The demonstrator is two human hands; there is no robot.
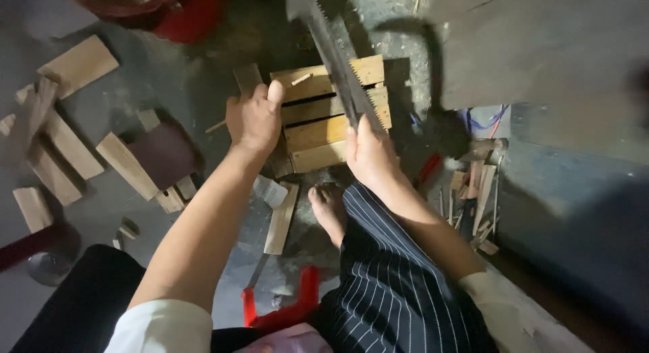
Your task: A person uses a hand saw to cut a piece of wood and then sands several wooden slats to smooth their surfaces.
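Note:
A small slatted wooden crate (318, 133) lies on the grey floor in front of me. My left hand (254, 118) presses down on its left edge, thumb up. My right hand (370, 154) grips the handle of a hand saw (337, 52), whose dark toothed blade runs up and away across the crate's right side. My bare foot (329, 208) rests on the floor just below the crate, next to my striped trouser leg.
Wooden offcuts (67, 147) lie scattered on the left, a loose slat (280, 218) near my foot. A hammer (483, 149) and thin sticks lie at the right. A red stool (280, 314) is under me; a red object (186, 15) sits at the top.

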